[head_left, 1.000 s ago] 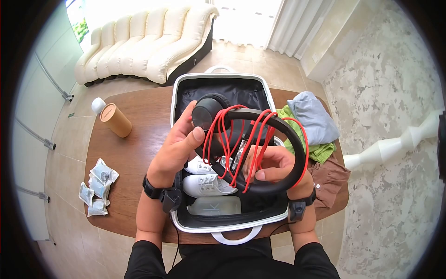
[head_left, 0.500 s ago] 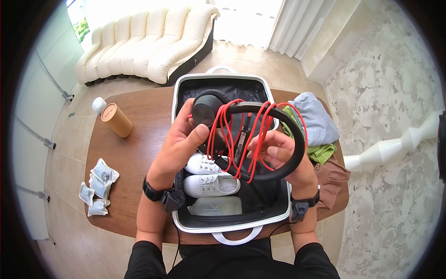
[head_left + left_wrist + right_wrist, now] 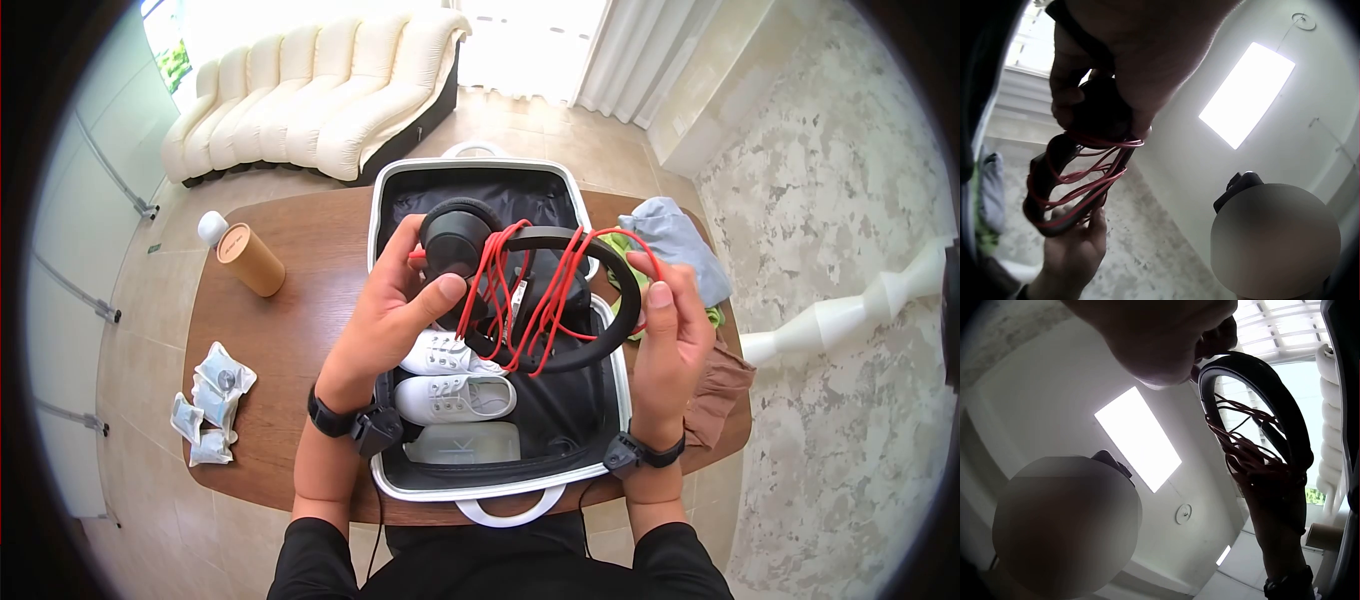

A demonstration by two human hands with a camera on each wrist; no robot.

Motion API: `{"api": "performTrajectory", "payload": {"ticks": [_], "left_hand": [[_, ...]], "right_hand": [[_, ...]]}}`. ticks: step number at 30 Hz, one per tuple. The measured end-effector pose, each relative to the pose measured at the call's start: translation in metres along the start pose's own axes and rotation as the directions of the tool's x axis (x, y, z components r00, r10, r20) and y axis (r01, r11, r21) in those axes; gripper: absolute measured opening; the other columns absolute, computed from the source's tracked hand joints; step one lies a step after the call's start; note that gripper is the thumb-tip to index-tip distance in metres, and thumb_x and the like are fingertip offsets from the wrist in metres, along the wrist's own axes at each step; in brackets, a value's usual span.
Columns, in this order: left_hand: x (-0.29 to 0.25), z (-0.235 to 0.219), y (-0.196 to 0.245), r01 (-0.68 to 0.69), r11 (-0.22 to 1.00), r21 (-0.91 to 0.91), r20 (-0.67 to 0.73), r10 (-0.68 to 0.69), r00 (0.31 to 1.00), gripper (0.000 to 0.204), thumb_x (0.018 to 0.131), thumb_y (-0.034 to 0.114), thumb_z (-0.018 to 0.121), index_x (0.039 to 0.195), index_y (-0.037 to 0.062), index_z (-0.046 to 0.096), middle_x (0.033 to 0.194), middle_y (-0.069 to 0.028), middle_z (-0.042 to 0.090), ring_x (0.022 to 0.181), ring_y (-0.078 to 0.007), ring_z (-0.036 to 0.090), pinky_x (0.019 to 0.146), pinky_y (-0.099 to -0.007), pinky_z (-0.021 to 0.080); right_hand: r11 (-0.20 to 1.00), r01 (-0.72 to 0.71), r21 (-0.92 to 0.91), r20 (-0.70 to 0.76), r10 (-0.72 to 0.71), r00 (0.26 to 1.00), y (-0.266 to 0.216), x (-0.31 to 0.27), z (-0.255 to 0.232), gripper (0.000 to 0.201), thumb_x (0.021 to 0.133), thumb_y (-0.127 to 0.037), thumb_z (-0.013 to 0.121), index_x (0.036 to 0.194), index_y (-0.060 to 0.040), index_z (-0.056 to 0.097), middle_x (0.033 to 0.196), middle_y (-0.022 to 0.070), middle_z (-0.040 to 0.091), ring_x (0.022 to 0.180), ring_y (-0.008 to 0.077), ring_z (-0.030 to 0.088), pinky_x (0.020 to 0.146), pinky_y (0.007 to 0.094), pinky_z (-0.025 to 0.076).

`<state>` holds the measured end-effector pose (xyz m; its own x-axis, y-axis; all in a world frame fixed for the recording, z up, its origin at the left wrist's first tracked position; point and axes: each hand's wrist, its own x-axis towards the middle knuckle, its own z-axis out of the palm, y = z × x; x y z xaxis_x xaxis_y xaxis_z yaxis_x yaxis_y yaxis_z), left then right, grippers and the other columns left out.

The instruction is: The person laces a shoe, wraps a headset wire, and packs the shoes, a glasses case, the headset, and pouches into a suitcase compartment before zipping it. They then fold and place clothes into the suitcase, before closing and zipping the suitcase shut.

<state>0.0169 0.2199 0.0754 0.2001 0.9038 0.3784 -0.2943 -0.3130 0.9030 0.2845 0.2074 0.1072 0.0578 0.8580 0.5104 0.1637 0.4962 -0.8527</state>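
Note:
A pair of black over-ear headphones [image 3: 455, 240] is held up above the open suitcase [image 3: 500, 491]. Red cable [image 3: 560, 300] winds in several loops round the headband [image 3: 622, 310]. My left hand [image 3: 390, 305] grips the ear cups, thumb in front and fingers behind. At the other end, my right hand [image 3: 675, 340] pinches the outermost loop of cable against the headband's curve; the left wrist view also shows that hand [image 3: 1075, 253] there. White sneakers [image 3: 455, 398] lie in the suitcase below, beside a translucent case [image 3: 462, 443].
Folded clothes [image 3: 675, 255] and a brown garment [image 3: 715, 385] lie right of the suitcase on the wooden table [image 3: 310, 340]. To the left stand a cardboard tube [image 3: 250, 260] and a white-topped item [image 3: 211, 227], with clear packets [image 3: 212, 400] nearer me.
My right hand has moved out from inside the headband to its outer right end, where it pinches the cable. My left hand keeps its grip on the ear cups.

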Motion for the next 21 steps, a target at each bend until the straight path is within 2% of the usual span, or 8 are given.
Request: {"api": "performTrajectory", "payload": {"ticks": [1,3,7,12,16,18,19,21], "left_hand": [[0.0,0.0,0.0,0.001,1.0,0.0,0.001,-0.001,1.0,0.05,0.103,0.023,0.07,0.141,0.003,0.044,0.116,-0.007,0.068,0.103,-0.0096,0.064,0.086,-0.0266,0.055],[-0.001,0.0,0.002,0.024,0.999,0.023,-0.022,-0.023,0.999,0.049,0.103,0.022,0.07,0.14,0.003,0.045,0.114,-0.0068,0.068,0.103,-0.009,0.064,0.086,-0.026,0.055],[-0.002,0.003,0.005,-0.002,0.999,0.04,-0.011,0.002,1.0,0.048,0.102,0.021,0.071,0.139,0.003,0.046,0.113,-0.0068,0.068,0.101,-0.0084,0.064,0.085,-0.0255,0.054],[-0.004,0.01,0.013,-0.007,0.997,0.079,-0.085,0.014,0.996,0.05,0.102,0.021,0.071,0.141,0.003,0.045,0.117,-0.0071,0.067,0.101,-0.0089,0.063,0.087,-0.0261,0.054],[-0.003,0.01,0.009,-0.038,0.987,0.155,-0.147,0.061,0.987,0.051,0.103,0.023,0.07,0.143,0.0033,0.045,0.12,-0.0076,0.066,0.1,-0.0097,0.064,0.087,-0.0262,0.054],[-0.002,0.008,0.004,-0.02,0.998,0.053,-0.195,0.03,0.98,0.051,0.105,0.028,0.067,0.144,0.0048,0.045,0.12,-0.0071,0.065,0.098,-0.0089,0.065,0.079,-0.024,0.055],[-0.002,0.009,0.005,-0.02,0.998,0.053,-0.195,0.03,0.98,0.051,0.105,0.028,0.067,0.144,0.0048,0.045,0.12,-0.0071,0.065,0.098,-0.0089,0.065,0.079,-0.024,0.055],[0.0,0.012,0.009,0.044,0.999,-0.022,-0.277,-0.048,0.96,0.048,0.107,0.034,0.064,0.142,0.0071,0.045,0.115,-0.0048,0.066,0.094,-0.0074,0.066,0.069,-0.0215,0.054]], "right_hand": [[1.0,-0.001,0.0,-0.001,0.001,1.0,0.002,0.0,-0.001,0.031,0.108,-0.019,0.057,0.124,0.003,0.071,0.092,-0.0006,0.05,0.077,0.0096,0.044,0.073,0.0227,0.038],[0.918,0.314,-0.241,0.063,-0.308,0.949,0.009,0.0,-0.001,0.029,0.106,-0.016,0.061,0.128,0.0005,0.071,0.094,0.0019,0.051,0.079,0.0117,0.047,0.072,0.023,0.039],[0.889,0.313,-0.333,0.054,-0.314,0.948,0.004,-0.004,0.001,0.03,0.103,-0.013,0.065,0.13,-0.0019,0.071,0.092,0.0047,0.051,0.079,0.0145,0.048,0.071,0.0243,0.041],[0.716,0.472,-0.515,0.203,-0.433,0.878,-0.002,-0.005,0.004,0.042,0.094,-0.001,0.072,0.135,-0.0041,0.069,0.092,0.0067,0.054,0.079,0.0185,0.054,0.07,0.0285,0.048],[0.791,0.425,-0.441,0.185,-0.383,0.905,-0.003,-0.008,0.012,0.041,0.089,0.004,0.073,0.129,-0.0024,0.07,0.094,0.0083,0.059,0.081,0.0196,0.06,0.07,0.0284,0.05],[0.86,0.342,-0.379,0.09,-0.333,0.939,0.002,-0.009,0.014,0.035,0.085,0.007,0.073,0.119,-0.0012,0.07,0.096,0.0095,0.062,0.082,0.0211,0.064,0.075,0.0294,0.052],[0.86,0.342,-0.379,0.091,-0.333,0.938,0.003,-0.008,0.013,0.035,0.085,0.007,0.073,0.119,-0.0012,0.07,0.096,0.0095,0.062,0.082,0.0211,0.064,0.075,0.0294,0.052],[0.82,0.391,-0.418,0.115,-0.379,0.918,0.004,-0.004,0.01,0.031,0.083,0.007,0.074,0.112,-0.0009,0.068,0.098,0.0103,0.063,0.087,0.0224,0.065,0.078,0.0318,0.053]]}}
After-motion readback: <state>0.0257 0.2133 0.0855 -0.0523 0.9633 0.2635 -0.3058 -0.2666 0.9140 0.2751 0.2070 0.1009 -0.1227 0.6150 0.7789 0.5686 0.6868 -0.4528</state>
